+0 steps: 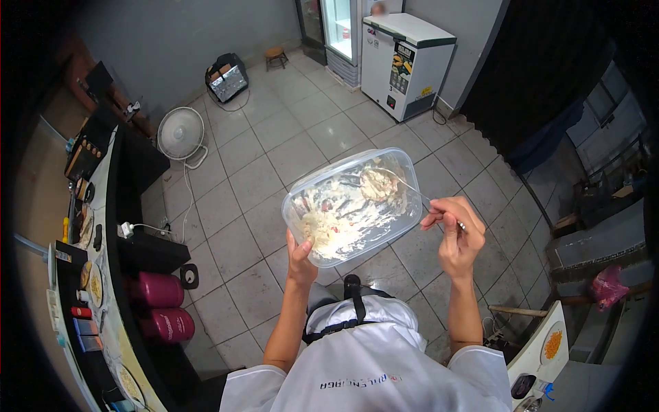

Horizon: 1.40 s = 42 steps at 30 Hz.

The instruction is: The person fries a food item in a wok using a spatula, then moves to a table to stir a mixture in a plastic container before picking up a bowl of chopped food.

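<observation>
A clear plastic container [410, 223] is held up in front of my body, tilted, with a creamy white mixture [333, 230] smeared over its bottom and walls. My left hand [301, 259] grips the container's near left corner, thumb over the rim. In my right hand [461, 237] is the handle of a metal spoon [412, 187], fingers closed around it. The spoon's bowl is inside the container at the far right, heaped with the mixture.
On the left, a long counter [113, 302] holds plates and small containers, with two pink gas cylinders [161, 290] beneath. A white fan [181, 133] and a bag [226, 79] stand on the floor. A chest freezer [384, 69] is ahead; a small table [539, 343] is at right.
</observation>
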Each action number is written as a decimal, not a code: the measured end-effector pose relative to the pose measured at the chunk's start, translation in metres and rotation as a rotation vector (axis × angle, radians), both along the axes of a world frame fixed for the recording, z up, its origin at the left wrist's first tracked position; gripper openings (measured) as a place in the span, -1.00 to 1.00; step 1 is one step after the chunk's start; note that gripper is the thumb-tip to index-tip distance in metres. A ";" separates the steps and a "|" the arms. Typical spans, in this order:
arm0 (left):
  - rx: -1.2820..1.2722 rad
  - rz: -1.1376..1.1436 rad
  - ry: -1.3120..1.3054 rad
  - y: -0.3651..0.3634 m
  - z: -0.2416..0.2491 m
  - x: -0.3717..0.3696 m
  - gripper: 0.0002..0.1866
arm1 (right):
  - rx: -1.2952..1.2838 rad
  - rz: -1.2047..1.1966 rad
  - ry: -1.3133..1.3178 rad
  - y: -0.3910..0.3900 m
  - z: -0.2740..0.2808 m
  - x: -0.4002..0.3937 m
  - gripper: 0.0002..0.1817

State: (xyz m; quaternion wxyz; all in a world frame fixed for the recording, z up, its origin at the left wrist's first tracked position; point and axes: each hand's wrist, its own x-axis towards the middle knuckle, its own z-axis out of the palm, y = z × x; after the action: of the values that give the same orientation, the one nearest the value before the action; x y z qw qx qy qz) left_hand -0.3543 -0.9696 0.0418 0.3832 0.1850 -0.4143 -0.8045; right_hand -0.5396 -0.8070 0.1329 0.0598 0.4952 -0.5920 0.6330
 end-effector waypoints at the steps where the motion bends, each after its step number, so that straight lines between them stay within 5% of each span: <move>1: 0.004 -0.006 0.008 0.000 0.000 0.000 -0.04 | 0.004 -0.003 0.079 0.001 0.000 0.000 -0.86; 8: -0.058 0.026 -0.060 -0.003 -0.002 0.000 -0.04 | 0.106 -0.036 0.424 0.007 -0.005 -0.004 -0.78; 15: -0.072 0.042 -0.011 -0.004 -0.009 -0.001 0.00 | 0.158 -0.017 0.479 0.007 -0.001 -0.007 -0.75; 24: -0.006 0.012 0.050 -0.003 -0.007 -0.002 -0.03 | 0.099 -0.027 0.472 0.006 0.002 -0.003 -0.80; 32: 0.037 -0.003 0.034 -0.006 -0.008 0.000 -0.01 | 0.137 0.184 0.095 -0.014 -0.006 0.028 -0.82; 42: 0.197 -0.054 0.164 -0.005 -0.018 0.000 0.00 | 0.275 0.312 0.290 -0.005 0.001 0.023 -0.81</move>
State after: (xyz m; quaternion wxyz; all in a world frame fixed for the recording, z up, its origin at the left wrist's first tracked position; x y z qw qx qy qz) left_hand -0.3541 -0.9744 0.0242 0.3742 0.1441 -0.3055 -0.8636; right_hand -0.5165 -0.8119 0.1341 -0.0223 0.6696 -0.5743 0.4705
